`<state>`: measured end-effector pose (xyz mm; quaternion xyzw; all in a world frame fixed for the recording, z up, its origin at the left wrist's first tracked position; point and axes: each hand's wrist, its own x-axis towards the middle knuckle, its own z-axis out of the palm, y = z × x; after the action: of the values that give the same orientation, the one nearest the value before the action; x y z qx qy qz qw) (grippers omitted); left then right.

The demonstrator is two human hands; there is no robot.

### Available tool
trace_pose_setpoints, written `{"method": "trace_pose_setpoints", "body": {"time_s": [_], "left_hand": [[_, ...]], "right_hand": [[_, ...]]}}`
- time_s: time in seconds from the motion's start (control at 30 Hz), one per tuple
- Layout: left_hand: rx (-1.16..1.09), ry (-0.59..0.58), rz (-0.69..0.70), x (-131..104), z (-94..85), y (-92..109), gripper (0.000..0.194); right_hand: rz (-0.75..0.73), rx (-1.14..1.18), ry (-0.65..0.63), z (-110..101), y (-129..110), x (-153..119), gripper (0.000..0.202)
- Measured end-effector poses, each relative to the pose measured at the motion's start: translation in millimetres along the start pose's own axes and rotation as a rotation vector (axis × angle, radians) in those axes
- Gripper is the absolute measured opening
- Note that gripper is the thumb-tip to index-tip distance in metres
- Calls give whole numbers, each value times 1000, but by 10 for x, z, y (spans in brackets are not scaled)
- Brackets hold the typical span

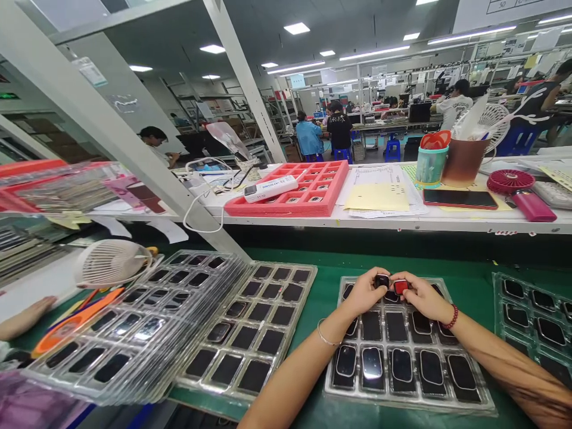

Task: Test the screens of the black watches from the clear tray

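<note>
My left hand (367, 292) is pinched on a small dark smartwatch case (381, 280). Close beside it, my right hand (424, 297) grips a second watch case with a red face (401, 286). Both hands are over the far part of a clear plastic tray (404, 401), and their fingers partly hide its upper compartments. Rectangular watch cases with dark screens, such as one near the front (372, 362), lie in its nearest row. Some compartments behind show only black padding.
Left of the tray stand another clear tray (250, 387) and a tall stack of filled trays (147, 381). A further tray (527, 310) lies right. The shelf ahead carries a red foam tray (286, 208), papers, a phone (460, 199) and cups. Another person's hand (29, 316) rests far left.
</note>
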<state>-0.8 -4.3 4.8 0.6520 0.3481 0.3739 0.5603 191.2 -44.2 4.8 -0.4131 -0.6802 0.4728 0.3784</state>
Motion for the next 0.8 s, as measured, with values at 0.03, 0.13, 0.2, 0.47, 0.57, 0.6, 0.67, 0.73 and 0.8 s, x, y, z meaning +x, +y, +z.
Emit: {"method": "trace_pose_setpoints", "body": {"time_s": [0.03, 0.13, 0.2, 0.47, 0.57, 0.6, 0.67, 0.73, 0.8], "left_hand": [[0, 3, 2, 1, 0, -5, 31], [-4, 2, 9, 0, 1, -18, 30], [-13, -1, 11, -1, 3, -21, 29], [-2, 13, -6, -14, 1, 15, 23], [3, 2, -3, -12, -6, 18, 19], [2, 1, -2, -11, -8, 17, 18], [-1, -4, -6, -9, -10, 16, 17], [-8, -10, -20, -10, -13, 17, 18], [-14, -18, -36, -13, -15, 20, 22]], "right_hand": [[0, 2, 1, 0, -1, 1, 40], [4, 2, -3, -1, 1, 4, 40], [-2, 1, -7, -2, 3, 6, 38], [18, 41, -5, -2, -15, 1, 26], [4, 61, -16, -7, -27, -1, 25], [5, 70, -20, -8, -31, -2, 25], [14, 90, -21, -10, -37, -6, 26], [23, 114, -17, -10, -41, -12, 27], [31, 139, -14, -9, -43, -21, 28]]}}
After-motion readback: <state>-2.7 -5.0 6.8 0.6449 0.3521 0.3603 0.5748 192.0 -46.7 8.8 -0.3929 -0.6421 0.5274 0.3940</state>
